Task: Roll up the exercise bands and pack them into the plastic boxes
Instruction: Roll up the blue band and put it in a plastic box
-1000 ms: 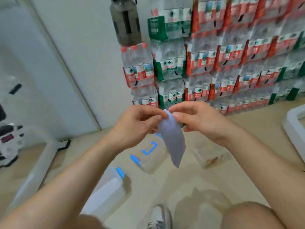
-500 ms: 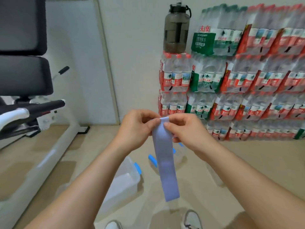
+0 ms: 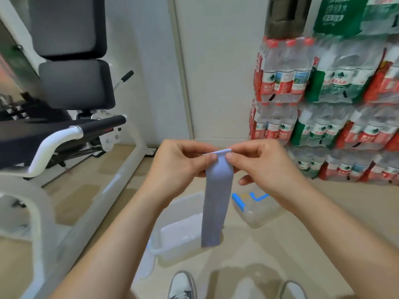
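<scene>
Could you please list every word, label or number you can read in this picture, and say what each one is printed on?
"农夫山": on the red bottle labels of the stacked water packs; the rest of each label is blurred.
Large white characters on the green pack at the top: blurred; only a final "水" seems legible.
Small red print on the black machine handle: too small to read.
The exercise band and the plastic boxes: no text visible.

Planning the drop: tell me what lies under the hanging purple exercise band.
Below the exercise band, a clear plastic box sits on the floor; a blue-latched box lies beside it. The band hides the clear box's right edge.
</scene>
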Demonstrator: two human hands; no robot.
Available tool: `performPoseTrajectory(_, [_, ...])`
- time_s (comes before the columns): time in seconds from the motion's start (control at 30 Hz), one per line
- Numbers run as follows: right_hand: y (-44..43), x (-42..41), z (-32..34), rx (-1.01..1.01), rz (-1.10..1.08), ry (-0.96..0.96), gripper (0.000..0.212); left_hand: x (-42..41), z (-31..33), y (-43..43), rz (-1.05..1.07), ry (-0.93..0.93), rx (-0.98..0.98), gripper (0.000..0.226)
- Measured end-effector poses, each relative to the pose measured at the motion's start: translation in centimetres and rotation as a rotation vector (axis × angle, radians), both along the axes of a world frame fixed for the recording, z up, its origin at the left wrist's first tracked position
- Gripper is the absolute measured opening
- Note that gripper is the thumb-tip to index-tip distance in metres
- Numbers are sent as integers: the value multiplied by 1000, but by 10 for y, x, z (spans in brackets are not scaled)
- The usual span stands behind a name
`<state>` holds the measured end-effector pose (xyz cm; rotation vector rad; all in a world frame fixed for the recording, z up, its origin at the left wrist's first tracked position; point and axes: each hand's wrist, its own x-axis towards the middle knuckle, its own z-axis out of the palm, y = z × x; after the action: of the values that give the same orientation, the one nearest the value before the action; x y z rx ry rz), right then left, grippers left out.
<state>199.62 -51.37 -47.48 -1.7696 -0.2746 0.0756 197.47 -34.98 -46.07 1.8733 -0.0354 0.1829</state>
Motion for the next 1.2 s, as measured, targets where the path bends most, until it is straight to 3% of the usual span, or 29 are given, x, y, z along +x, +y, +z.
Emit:
performPoseTrajectory(0.2, [3,-5,4,165,-32,21,16,2,-2,-4,57,-110,44,13])
performPoseTrajectory(0.5, [1,-11,12,289,-74,-6,25,2,4,-7,-123,110,-383,20])
performPoseTrajectory(0.6, [-2,-11,13,271,-112,-66,26,2,6,-9,-143,163,-448,8])
performPoseTrajectory(0.87, [-1,-9,11,218,-117,-91,30,5,3,-7,-77,143,-357,8])
performPoseTrajectory(1.07, [-7,-8,12,197,-16,29,17,5,0,-6,-20,80,-261,6])
performPoseTrajectory(1.2, [-7,-7,10,139,-67,1,10,5,-1,-7,-15,47,-191,5])
